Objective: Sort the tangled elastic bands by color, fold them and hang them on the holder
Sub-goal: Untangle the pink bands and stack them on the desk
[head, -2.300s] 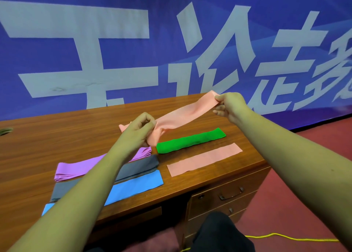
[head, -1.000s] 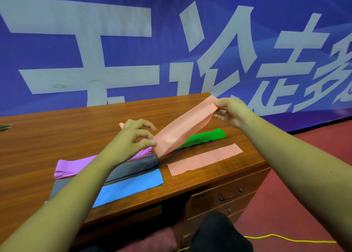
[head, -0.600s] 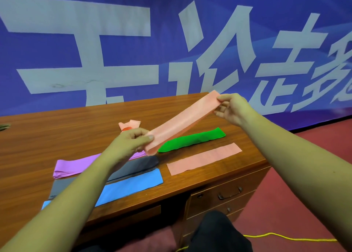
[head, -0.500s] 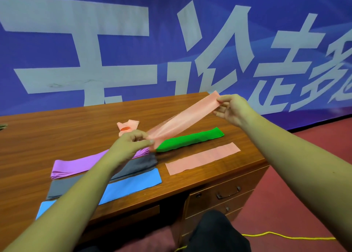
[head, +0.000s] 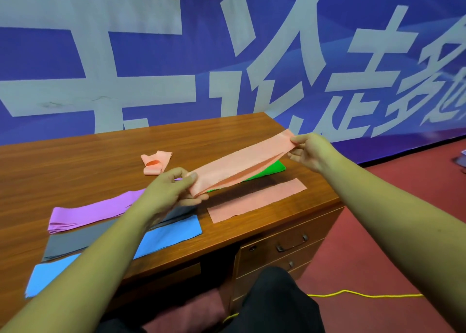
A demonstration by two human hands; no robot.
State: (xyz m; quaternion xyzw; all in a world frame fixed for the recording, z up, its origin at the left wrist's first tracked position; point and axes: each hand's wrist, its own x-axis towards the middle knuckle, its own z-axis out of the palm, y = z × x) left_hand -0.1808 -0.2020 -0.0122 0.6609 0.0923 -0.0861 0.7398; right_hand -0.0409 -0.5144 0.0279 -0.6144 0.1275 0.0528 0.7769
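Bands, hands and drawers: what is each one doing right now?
held pink band, doubled over, in the air
left hand, pinches its near end
right hand, pinches its far end
flat pink band, lies flat
small pink band, loosely looped
green band, flat, partly covered
purple band, folded
grey band, flat
blue band, flat
drawers, closed

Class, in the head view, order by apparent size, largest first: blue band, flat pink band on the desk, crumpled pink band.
1. blue band, though nearest the camera
2. flat pink band
3. crumpled pink band, farthest away
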